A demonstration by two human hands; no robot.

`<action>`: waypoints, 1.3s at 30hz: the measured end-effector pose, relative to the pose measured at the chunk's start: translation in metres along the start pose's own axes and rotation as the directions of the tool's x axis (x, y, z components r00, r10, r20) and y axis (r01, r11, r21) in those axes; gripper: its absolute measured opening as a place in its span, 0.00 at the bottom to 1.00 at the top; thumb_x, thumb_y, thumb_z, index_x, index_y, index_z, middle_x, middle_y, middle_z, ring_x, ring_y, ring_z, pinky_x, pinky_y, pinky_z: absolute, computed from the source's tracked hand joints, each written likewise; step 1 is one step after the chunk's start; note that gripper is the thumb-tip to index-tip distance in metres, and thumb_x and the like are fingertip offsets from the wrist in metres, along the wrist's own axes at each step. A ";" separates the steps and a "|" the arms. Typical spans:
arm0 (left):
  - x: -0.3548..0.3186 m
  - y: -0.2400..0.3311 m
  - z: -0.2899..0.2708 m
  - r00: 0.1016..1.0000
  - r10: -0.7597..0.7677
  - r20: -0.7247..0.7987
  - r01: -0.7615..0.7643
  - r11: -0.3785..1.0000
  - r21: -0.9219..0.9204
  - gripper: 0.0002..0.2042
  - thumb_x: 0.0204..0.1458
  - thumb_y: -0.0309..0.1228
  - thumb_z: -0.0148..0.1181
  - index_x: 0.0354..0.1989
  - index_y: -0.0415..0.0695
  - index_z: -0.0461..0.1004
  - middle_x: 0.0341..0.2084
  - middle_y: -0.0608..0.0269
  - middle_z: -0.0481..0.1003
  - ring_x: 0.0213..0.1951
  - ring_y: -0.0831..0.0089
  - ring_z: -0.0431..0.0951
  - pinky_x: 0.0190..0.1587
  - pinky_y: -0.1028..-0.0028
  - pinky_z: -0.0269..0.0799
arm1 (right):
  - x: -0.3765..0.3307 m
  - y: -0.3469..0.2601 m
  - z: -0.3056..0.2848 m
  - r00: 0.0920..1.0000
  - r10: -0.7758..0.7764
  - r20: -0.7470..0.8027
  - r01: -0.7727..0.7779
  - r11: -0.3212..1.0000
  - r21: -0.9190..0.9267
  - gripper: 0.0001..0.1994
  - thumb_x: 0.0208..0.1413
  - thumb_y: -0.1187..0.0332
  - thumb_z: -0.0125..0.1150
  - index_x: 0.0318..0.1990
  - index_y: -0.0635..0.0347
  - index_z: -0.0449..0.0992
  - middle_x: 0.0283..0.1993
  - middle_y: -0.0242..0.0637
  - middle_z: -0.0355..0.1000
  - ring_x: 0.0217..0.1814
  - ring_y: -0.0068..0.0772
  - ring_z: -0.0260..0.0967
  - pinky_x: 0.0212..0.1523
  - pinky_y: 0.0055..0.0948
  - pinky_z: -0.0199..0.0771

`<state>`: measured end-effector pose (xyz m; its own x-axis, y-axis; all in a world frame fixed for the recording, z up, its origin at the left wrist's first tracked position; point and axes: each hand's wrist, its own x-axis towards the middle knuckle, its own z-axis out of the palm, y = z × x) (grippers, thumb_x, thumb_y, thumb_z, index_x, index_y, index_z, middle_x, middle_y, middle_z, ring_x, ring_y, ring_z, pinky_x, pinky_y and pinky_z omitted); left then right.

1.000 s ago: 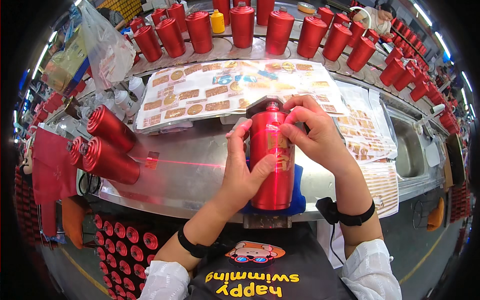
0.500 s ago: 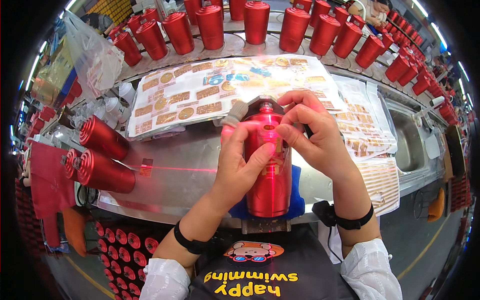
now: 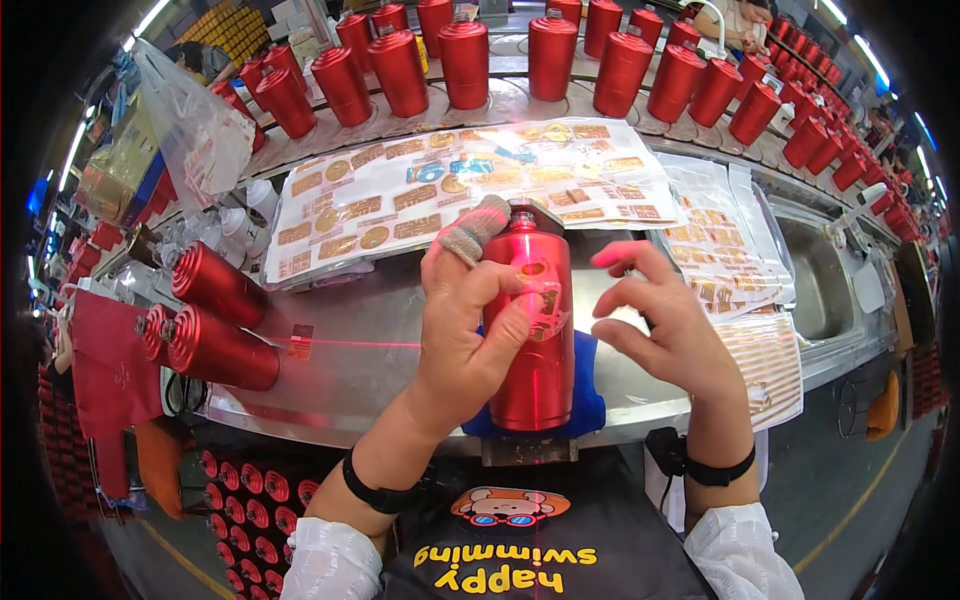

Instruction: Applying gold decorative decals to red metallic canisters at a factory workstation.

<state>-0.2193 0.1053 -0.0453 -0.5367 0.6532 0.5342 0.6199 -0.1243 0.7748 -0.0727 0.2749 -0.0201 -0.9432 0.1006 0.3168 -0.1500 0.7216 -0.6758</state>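
A red metallic bottle (image 3: 532,385) with a stepped shoulder and small neck lies before me on a blue cloth pad (image 3: 585,385), neck pointing away. A clear film decal with gold print (image 3: 545,303) sits on its upper side, partly lifted and creased. My left hand (image 3: 465,325) pinches the decal's left edge between thumb and forefinger against the bottle. Grey knitted covers wrap fingertips of that hand beside the neck. Off the bottle's right side, my right hand (image 3: 665,320) hovers with bent, parted fingers and nothing visible in them. Red laser lines cross on the bottle.
Decal sheets (image 3: 400,195) lie beyond the bottle, with more sheets (image 3: 715,240) at right. Several red bottles (image 3: 225,345) lie at left near a small label (image 3: 300,341). Upright bottles line a curved conveyor (image 3: 510,105). A sink (image 3: 815,285) is at right.
My right hand has come away from the bottle's top toward the right and its fingers have parted. My left hand still pinches the decal. Bottles on the conveyor have shifted.
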 end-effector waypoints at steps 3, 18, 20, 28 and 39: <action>0.004 0.015 0.002 0.988 0.154 0.033 -0.156 0.986 0.066 0.06 0.47 0.28 0.61 0.33 0.43 0.76 0.53 0.45 0.66 0.59 0.52 0.58 0.62 0.59 0.46 | 0.005 -0.027 -0.005 0.975 -0.034 -0.220 0.026 0.999 -0.040 0.12 0.45 0.70 0.67 0.38 0.59 0.73 0.52 0.44 0.63 0.49 0.43 0.64 0.48 0.35 0.67; 0.014 0.024 -0.032 0.991 -0.019 -0.133 -0.019 0.958 -0.285 0.17 0.55 0.30 0.53 0.52 0.38 0.68 0.54 0.51 0.68 0.54 0.60 0.67 0.58 0.64 0.59 | -0.016 -0.019 -0.035 0.966 -0.072 -0.247 0.033 0.987 -0.159 0.06 0.43 0.80 0.63 0.29 0.64 0.72 0.48 0.45 0.65 0.49 0.40 0.65 0.47 0.31 0.66; 0.017 0.030 -0.021 0.993 -0.033 -0.110 -0.010 0.931 -0.366 0.17 0.55 0.30 0.53 0.52 0.38 0.67 0.54 0.51 0.68 0.54 0.60 0.67 0.58 0.64 0.59 | -0.021 -0.022 -0.042 0.966 -0.019 -0.260 -0.013 0.993 -0.121 0.06 0.44 0.79 0.63 0.29 0.64 0.72 0.48 0.45 0.65 0.49 0.39 0.65 0.47 0.30 0.65; 0.028 0.037 0.004 0.997 -0.045 -0.061 0.003 0.833 -0.553 0.18 0.55 0.32 0.51 0.53 0.37 0.67 0.55 0.51 0.66 0.56 0.59 0.66 0.59 0.62 0.57 | -0.029 -0.009 -0.042 0.938 0.101 -0.331 -0.113 0.993 -0.017 0.05 0.47 0.75 0.64 0.30 0.63 0.72 0.48 0.41 0.66 0.46 0.33 0.64 0.44 0.27 0.65; 0.018 0.029 -0.056 0.993 0.017 -0.113 -0.064 0.903 -0.426 0.19 0.56 0.34 0.49 0.54 0.37 0.66 0.56 0.50 0.65 0.57 0.58 0.64 0.60 0.58 0.55 | -0.028 0.014 -0.073 0.905 0.110 -0.412 -0.174 0.977 -0.121 0.03 0.52 0.75 0.60 0.30 0.63 0.72 0.50 0.39 0.66 0.44 0.25 0.63 0.39 0.20 0.64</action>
<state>-0.2425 0.0716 0.0054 -0.5878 0.5621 0.5818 0.3499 -0.4717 0.8093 -0.0269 0.3321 0.0105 -0.7475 0.4525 0.4864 0.0535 0.7708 -0.6349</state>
